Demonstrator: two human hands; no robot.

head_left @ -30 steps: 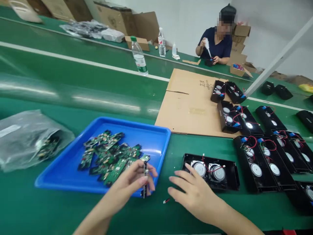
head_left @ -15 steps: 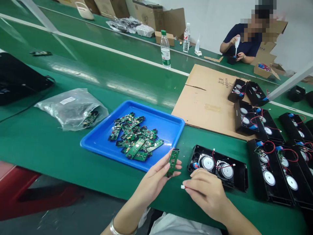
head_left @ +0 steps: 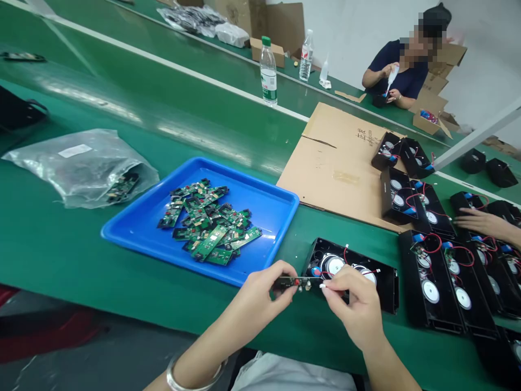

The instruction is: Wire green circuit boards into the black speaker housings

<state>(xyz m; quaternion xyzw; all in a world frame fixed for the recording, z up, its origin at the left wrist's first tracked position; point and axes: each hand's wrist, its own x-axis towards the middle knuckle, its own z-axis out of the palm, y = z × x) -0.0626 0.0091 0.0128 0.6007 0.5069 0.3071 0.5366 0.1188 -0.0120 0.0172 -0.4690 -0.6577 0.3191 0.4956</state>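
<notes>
My left hand [head_left: 271,290] pinches a green circuit board [head_left: 290,282] by its left end, the board turned edge-on with its parts showing. In my right hand [head_left: 356,304] a small white wire connector [head_left: 323,286] is held between thumb and forefinger, close to the board's right end; I cannot tell whether they touch. Behind both hands lies an open black speaker case [head_left: 382,296] with two round speakers, a blue part and red wires. My right hand covers part of it. To the left, a blue tray [head_left: 134,244] holds a heap of circuit boards [head_left: 211,220].
A clear plastic bag [head_left: 89,168] with boards lies at left. Several black speaker cases [head_left: 431,293] stand at right, where another person's hand [head_left: 480,221] reaches in. Flattened cardboard [head_left: 325,163] and a water bottle [head_left: 268,76] are farther back. A co-worker [head_left: 396,70] sits across.
My left hand has turned the board from upright to edge-on. My right hand has brought the connector up beside it. Another person's hand has appeared at the right.
</notes>
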